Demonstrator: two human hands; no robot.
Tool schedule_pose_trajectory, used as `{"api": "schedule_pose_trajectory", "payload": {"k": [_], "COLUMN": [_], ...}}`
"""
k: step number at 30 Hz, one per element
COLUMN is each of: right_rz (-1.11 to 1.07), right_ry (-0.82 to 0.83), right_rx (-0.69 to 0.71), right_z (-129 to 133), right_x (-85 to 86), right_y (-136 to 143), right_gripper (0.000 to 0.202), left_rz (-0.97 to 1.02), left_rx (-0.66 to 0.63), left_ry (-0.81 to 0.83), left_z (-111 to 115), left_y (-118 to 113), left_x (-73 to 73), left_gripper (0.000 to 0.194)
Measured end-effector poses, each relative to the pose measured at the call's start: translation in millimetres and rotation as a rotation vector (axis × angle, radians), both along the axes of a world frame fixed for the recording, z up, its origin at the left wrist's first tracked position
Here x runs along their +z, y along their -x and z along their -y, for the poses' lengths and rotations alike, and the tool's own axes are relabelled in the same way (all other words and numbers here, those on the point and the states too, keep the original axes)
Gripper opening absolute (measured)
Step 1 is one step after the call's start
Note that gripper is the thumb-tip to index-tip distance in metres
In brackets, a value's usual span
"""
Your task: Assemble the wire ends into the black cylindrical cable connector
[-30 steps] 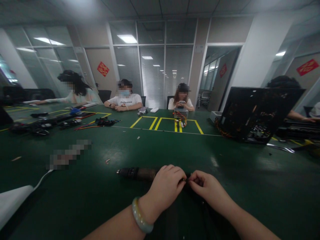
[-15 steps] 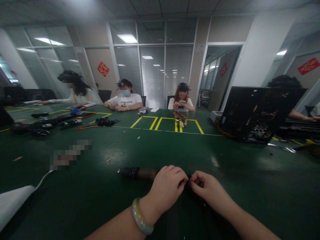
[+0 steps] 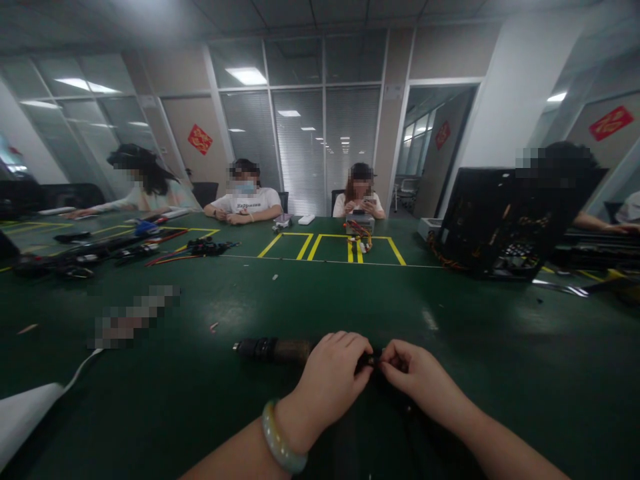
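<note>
A dark electric screwdriver [image 3: 287, 351] lies across the green table, its bit end pointing left. My left hand [image 3: 337, 363], with a jade-like bangle on the wrist, is closed around its rear part and hides much of it. At the rear end my right hand [image 3: 407, 363] pinches a small dark connector [image 3: 373, 361] between thumb and forefinger. The fingertips of both hands are close together there. A dark shape, perhaps a cord, runs down below the right hand; it is too dim to make out.
A black computer case [image 3: 493, 220] stands at the right. Dark cables [image 3: 205, 248] lie at the left, and a blurred-out strip with a white cord [image 3: 83, 365] is nearer. Several people sit around the table [image 3: 240, 287]. A grey power supply [image 3: 360, 221] with wires stands across.
The view has shifted slightly. Both hands keep their hold at the rear of the electric screwdriver, with a little more of the small connector showing between the fingertips.
</note>
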State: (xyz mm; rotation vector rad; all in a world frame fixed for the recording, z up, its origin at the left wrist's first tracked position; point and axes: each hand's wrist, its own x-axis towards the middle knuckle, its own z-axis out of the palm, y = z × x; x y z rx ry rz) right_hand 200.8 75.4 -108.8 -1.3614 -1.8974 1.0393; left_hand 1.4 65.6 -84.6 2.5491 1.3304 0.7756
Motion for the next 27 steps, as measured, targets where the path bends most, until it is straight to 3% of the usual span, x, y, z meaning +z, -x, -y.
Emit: {"api": "schedule_pose_trajectory", "payload": {"k": [7, 15, 27], "right_rz": [-0.009, 0.029, 0.044], "right_ry": [-0.012, -0.01, -0.012], "right_rx": [0.015, 0.02, 0.002], "right_z": [-0.2, 0.4, -0.4], "right_x": [0.1, 4.5, 2.4], "right_y": [2.2, 1.4, 2.4], "right_gripper": [0.008, 0.01, 0.019], "left_rz": [0.009, -0.003, 0.005], "left_rx": [-0.07, -0.039, -0.019], "left_ry": [-0.024, -0.027, -0.041], "left_z": [0.2, -0.5, 0.6], "left_y": [1.1, 1.7, 1.4], "left_x": [-0.8, -1.3, -2.4], "left_gripper": [0.018, 0.009, 0.014]}}
